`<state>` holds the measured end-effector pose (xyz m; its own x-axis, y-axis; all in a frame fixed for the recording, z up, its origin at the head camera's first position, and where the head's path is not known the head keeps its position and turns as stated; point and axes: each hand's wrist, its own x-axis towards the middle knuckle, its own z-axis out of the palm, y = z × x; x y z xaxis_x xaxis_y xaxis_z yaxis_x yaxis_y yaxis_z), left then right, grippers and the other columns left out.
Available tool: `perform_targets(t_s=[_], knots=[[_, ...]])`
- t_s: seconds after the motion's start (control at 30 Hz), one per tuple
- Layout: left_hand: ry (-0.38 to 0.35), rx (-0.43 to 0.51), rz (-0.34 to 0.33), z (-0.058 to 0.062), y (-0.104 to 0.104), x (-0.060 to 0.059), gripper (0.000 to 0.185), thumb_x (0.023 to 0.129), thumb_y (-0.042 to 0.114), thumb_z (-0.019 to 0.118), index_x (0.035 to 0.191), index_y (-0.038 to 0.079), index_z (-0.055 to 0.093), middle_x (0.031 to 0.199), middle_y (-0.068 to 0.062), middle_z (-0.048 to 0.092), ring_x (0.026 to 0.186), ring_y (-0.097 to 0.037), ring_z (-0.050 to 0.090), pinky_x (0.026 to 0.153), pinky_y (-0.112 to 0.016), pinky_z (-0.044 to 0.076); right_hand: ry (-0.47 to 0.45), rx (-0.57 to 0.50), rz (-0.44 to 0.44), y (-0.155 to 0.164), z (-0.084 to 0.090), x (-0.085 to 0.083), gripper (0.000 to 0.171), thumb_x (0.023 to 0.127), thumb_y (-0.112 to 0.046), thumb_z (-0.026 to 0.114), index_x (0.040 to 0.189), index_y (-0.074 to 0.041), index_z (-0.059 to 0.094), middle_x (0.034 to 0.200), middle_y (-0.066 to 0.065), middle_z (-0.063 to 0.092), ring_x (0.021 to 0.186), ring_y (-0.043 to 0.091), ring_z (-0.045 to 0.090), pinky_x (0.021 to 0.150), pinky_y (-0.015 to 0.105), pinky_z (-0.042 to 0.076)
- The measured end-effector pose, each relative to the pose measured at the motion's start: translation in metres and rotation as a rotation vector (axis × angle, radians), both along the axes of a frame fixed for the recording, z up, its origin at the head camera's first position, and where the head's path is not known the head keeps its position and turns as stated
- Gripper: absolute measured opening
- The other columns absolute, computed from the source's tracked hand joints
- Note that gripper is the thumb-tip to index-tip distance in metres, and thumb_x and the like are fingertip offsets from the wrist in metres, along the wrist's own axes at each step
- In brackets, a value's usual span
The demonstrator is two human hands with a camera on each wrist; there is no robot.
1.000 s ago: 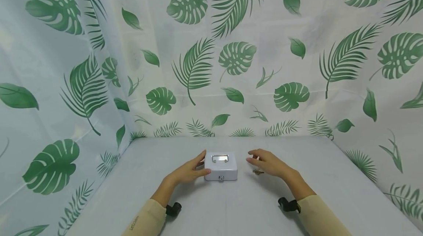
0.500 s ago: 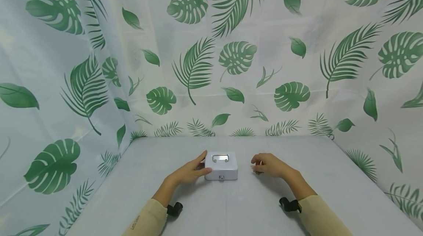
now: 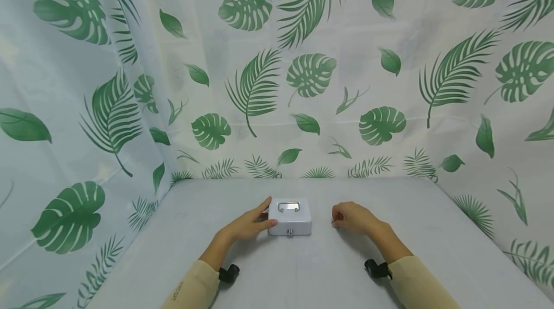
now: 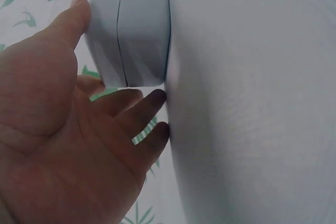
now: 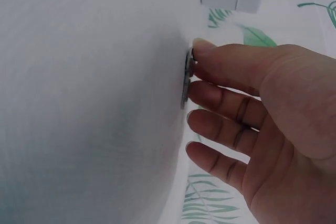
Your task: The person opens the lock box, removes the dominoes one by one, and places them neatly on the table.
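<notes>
At the table's (image 3: pixel 303 270) centre, a closed white box (image 3: pixel 289 217) sits steadied by the flat-fingered left hand (image 3: pixel 248 225), while just right the right hand (image 3: pixel 352 217) presses fingertips on keys (image 5: pixel 185 80).

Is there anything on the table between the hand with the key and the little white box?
Nothing visible. The right hand touches the key on the table, and only bare tabletop lies between it and the white box. The left hand rests against the box's far side, out of the way.
</notes>
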<state>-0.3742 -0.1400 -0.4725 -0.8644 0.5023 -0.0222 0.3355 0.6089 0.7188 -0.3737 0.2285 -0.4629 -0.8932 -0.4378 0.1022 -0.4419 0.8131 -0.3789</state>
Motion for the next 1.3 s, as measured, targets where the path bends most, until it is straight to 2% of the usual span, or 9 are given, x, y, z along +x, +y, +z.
perform_targets(t_s=[0.17, 0.43, 0.97, 1.3], knots=[[0.004, -0.003, 0.002, -0.0018, 0.0004, -0.0009, 0.090, 0.100, 0.063, 0.057, 0.169, 0.024, 0.014, 0.166, -0.013, 0.040, 0.152, -0.034, 0.041, 0.123, -0.061, 0.030, 0.004, 0.029, -0.018, -0.0010, -0.0012, 0.0009, 0.019, 0.089, -0.021, 0.083, 0.082, -0.021, 0.065, 0.073, -0.010, 0.057, 0.070, 0.009, 0.050, 0.064, 0.029, 0.043], [0.003, -0.008, 0.008, 0.0000, 0.0009, 0.0005, 0.090, 0.100, 0.063, 0.057, 0.169, 0.024, 0.015, 0.165, -0.013, 0.042, 0.153, -0.033, 0.040, 0.124, -0.061, 0.029, 0.017, 0.060, -0.038, -0.0032, -0.0036, 0.0007, 0.019, 0.090, -0.022, 0.082, 0.084, -0.020, 0.064, 0.074, -0.008, 0.055, 0.071, 0.011, 0.050, 0.063, 0.030, 0.043], [0.008, -0.007, -0.005, -0.0001, 0.0000, -0.0010, 0.091, 0.100, 0.063, 0.057, 0.169, 0.021, 0.014, 0.166, -0.011, 0.041, 0.153, -0.032, 0.041, 0.124, -0.059, 0.030, 0.035, 0.088, -0.051, -0.0056, -0.0019, 0.0009, 0.024, 0.091, -0.012, 0.077, 0.078, -0.019, 0.058, 0.071, -0.007, 0.054, 0.067, 0.012, 0.049, 0.060, 0.031, 0.040], [0.002, 0.005, 0.001, -0.0009, -0.0002, -0.0013, 0.091, 0.100, 0.062, 0.058, 0.169, 0.020, 0.015, 0.165, -0.012, 0.042, 0.152, -0.032, 0.041, 0.124, -0.060, 0.030, 0.042, 0.078, -0.064, -0.0059, 0.0005, -0.0007, 0.020, 0.093, -0.011, 0.070, 0.082, -0.017, 0.055, 0.070, -0.005, 0.054, 0.065, 0.013, 0.049, 0.059, 0.031, 0.040]])
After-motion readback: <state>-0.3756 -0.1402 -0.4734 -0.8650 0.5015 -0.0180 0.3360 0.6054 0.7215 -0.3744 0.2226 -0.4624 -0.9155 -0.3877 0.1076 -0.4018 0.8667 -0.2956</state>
